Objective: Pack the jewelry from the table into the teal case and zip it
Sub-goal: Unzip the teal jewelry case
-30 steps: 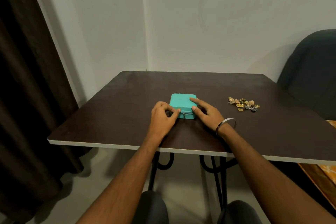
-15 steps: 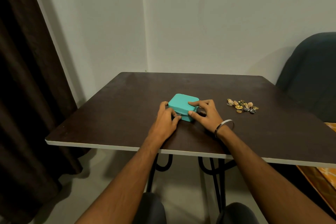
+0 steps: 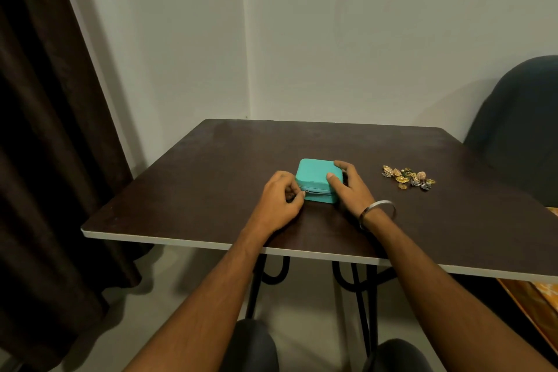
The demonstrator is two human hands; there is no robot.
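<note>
Head view — your left hand (image 3: pixel 279 202) pinches the one teal case's (image 3: pixel 317 180) zipper pull (image 3: pixel 305 192), right hand (image 3: pixel 347 187) grips it; jewelry (image 3: pixel 408 177) — perhaps ten pieces

One teal case (image 3: pixel 314 174), one heap of jewelry (image 3: pixel 408 178), two hands, one table (image 3: pixel 211 166).

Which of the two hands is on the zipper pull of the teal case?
The left hand: its fingertips pinch the zipper pull at the teal case's front left corner. The right hand only steadies the case's right side.
</note>
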